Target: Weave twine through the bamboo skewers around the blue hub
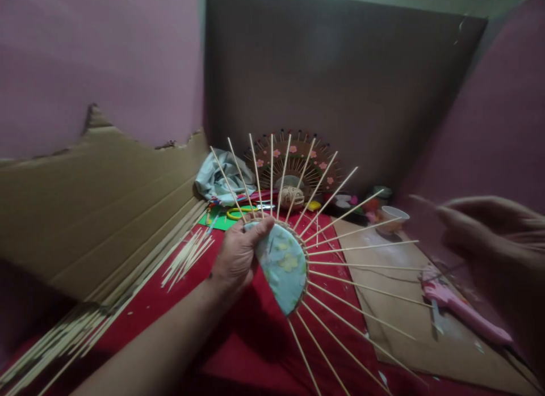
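Observation:
My left hand (238, 251) grips a half-round fan piece (283, 265) by its flat side, thumb on the pale blue flowered cloth front. Thin wooden sticks (332, 226) spread out from its curved edge, where a narrow braided-looking band of twine runs. Off to the right, apart from the fan piece, my right hand (489, 226) is raised and blurred. Its thumb and fingers are closed together, and a thin pale tip pokes out toward the left; what it is cannot be made out.
Loose sticks (185, 260) lie on the red cloth (238, 350). Behind are yellow-handled scissors (251, 211), a twine ball (292, 197) and a flower-decorated half-round piece (313, 152). A pink glue gun (468, 314) and plastic cup (392, 220) rest on cardboard (400, 305). Cardboard (106, 209) stands left.

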Demonstrator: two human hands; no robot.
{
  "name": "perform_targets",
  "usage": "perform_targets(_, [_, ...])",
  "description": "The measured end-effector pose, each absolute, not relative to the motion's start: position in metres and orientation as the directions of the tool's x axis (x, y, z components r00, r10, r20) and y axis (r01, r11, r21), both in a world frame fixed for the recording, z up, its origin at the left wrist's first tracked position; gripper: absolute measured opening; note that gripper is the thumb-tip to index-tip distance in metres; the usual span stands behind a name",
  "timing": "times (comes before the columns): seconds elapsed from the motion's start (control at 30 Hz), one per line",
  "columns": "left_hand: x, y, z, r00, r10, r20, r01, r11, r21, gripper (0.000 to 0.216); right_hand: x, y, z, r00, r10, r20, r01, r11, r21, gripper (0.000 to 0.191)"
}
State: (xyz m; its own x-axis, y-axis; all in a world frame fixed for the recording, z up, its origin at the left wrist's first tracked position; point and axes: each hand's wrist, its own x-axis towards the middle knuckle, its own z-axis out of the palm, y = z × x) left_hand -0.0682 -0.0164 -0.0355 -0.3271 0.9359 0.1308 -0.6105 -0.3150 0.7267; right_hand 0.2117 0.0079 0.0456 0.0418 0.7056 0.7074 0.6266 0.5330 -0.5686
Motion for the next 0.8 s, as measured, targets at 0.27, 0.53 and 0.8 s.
perform_targets(0.27, [-0.067, -0.025, -0.034, -0.285, 0.938, 0.199, -0.517, -0.325, 0.792, 0.025, 0.096, 0.002, 0.045, -0.454, 0.707, 0.543, 0.404, 0.706, -0.581, 0.008])
perform_targets(0.53, [-0.07, -0.027, -0.031, -0.264, 0.948, 0.18, -0.557, -0.302, 0.774, 0.026, 0.089, 0.007, 0.026, -0.491, 0.588, 0.643, 0.448, 0.803, -0.393, 0.007])
perform_targets(0.8, [-0.068, -0.03, -0.029, -0.221, 0.957, 0.185, -0.57, -0.281, 0.772, 0.024, 0.086, 0.002, 0.019, -0.502, 0.513, 0.697, 0.469, 0.838, -0.279, 0.007])
